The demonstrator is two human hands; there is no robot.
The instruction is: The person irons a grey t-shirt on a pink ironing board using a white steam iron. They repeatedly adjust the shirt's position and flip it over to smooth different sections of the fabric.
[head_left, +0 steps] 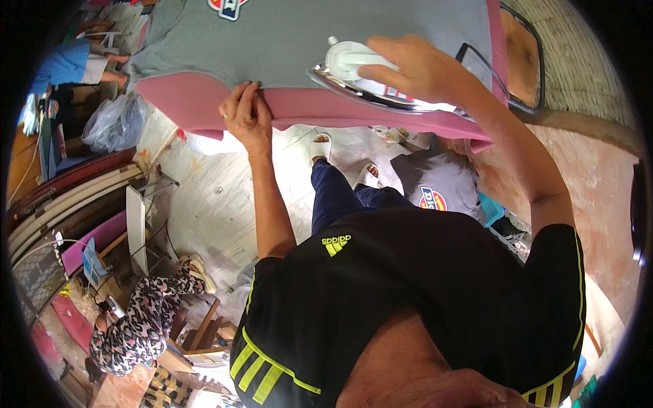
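Observation:
A grey T-shirt [286, 47] with a colourful printed badge lies spread on a table with a pink cloth [183, 102]. At the shirt's near edge, the bent fingers of my left hand [248, 115] pinch the hem. My right hand [418, 68] is wrapped round the handle of a clothes iron [350, 61], white on top with a shiny metal body. The iron rests near the shirt's lower right edge, its tip pointing left, partly over the pink cloth. My palm hides part of its handle.
A black-framed wooden panel [522, 58] stands at the table's right. Grey garments [435, 173] are heaped below, by my feet. A clear plastic bag [115, 122] lies left. One person in blue [64, 64] is far left; another in patterned clothing [146, 319] sits lower left.

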